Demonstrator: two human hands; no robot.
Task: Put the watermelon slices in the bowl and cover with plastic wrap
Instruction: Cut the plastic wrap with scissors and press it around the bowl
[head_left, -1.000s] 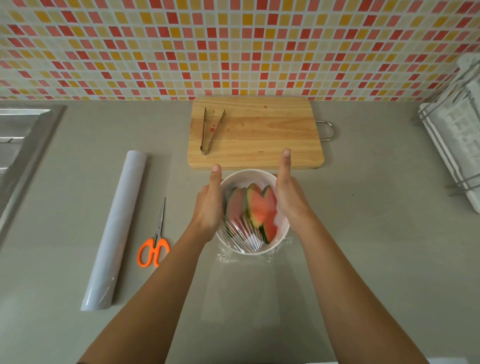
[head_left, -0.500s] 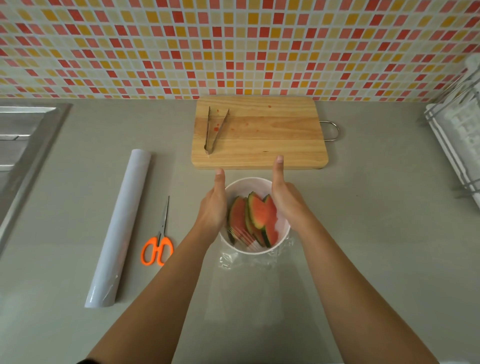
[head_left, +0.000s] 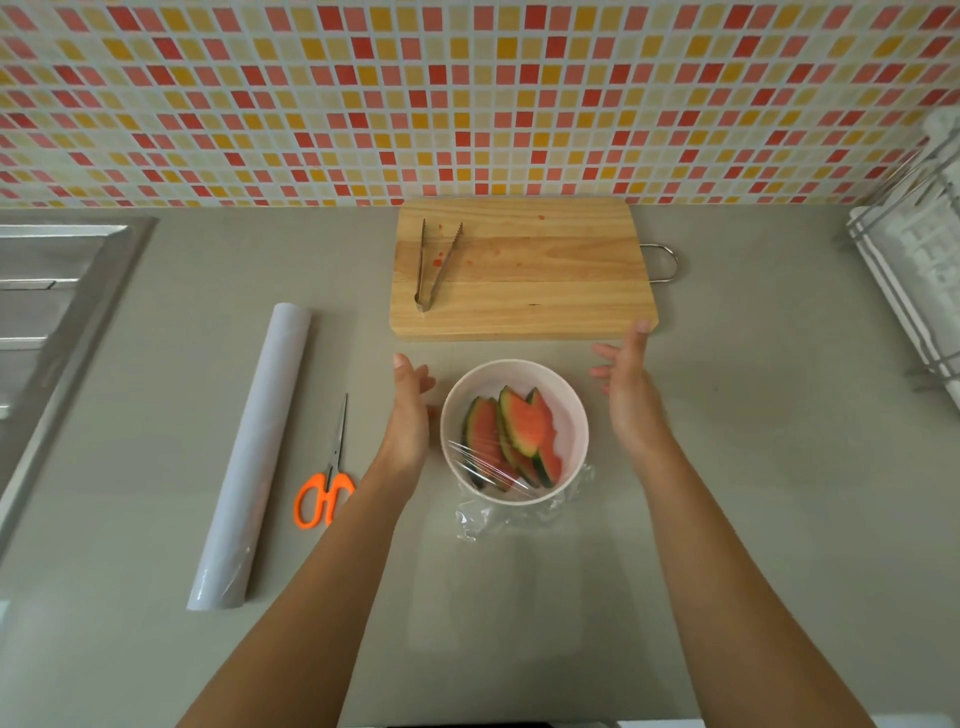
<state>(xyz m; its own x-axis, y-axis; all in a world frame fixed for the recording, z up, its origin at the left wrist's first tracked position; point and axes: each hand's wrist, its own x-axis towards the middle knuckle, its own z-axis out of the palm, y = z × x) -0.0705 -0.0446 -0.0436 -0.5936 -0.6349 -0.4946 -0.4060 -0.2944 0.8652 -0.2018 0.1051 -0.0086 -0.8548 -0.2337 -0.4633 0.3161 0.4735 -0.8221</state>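
Observation:
A white bowl (head_left: 519, 371) stands on the grey counter in front of the cutting board. Several watermelon slices (head_left: 522, 431) lean together inside it. Clear plastic wrap (head_left: 485, 462) stretches over the bowl's near part and bunches on the counter below its near rim. My left hand (head_left: 410, 410) hovers just left of the bowl, fingers straight, holding nothing. My right hand (head_left: 626, 387) is a little off to the right of the bowl, fingers spread and relaxed, apart from the rim.
A wooden cutting board (head_left: 545, 280) with metal tongs (head_left: 435, 262) lies behind the bowl. A roll of plastic wrap (head_left: 252, 457) and orange-handled scissors (head_left: 327, 478) lie to the left. A steel sink (head_left: 47, 312) is at far left, a dish rack (head_left: 914, 270) at far right.
Both hands were pressed against the bowl's sides; they have now pulled outward, away from it, with fingers spread. The bowl stays in place.

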